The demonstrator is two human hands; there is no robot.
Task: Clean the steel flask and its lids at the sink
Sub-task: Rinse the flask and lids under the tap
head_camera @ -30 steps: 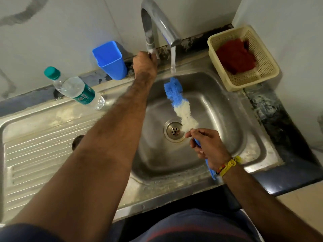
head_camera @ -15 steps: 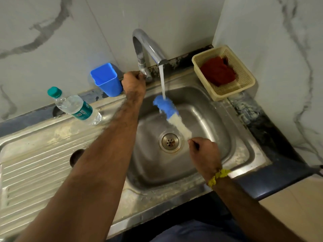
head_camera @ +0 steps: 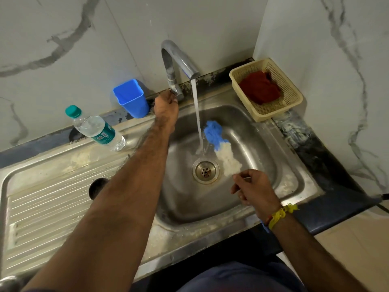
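Observation:
My left hand (head_camera: 166,107) grips the lever at the base of the steel tap (head_camera: 179,62), and water streams from the spout into the sink basin (head_camera: 259,148). My right hand (head_camera: 253,189) holds the handle of a bottle brush (head_camera: 221,144) with blue and white bristles, its head just right of the water stream above the drain (head_camera: 205,170). A dark round object (head_camera: 95,186) shows on the drainboard, mostly hidden behind my left forearm. The flask cannot be made out.
A blue plastic cup (head_camera: 131,98) stands against the wall left of the tap. A clear water bottle (head_camera: 94,127) with a green cap stands beside it. At the back right corner a beige basket (head_camera: 288,102) holds a red cloth (head_camera: 260,87). The ribbed drainboard (head_camera: 46,209) spreads left.
The camera has tilted up, showing more wall. The brush head has shifted from under the stream to its right side. My left hand stays on the tap lever.

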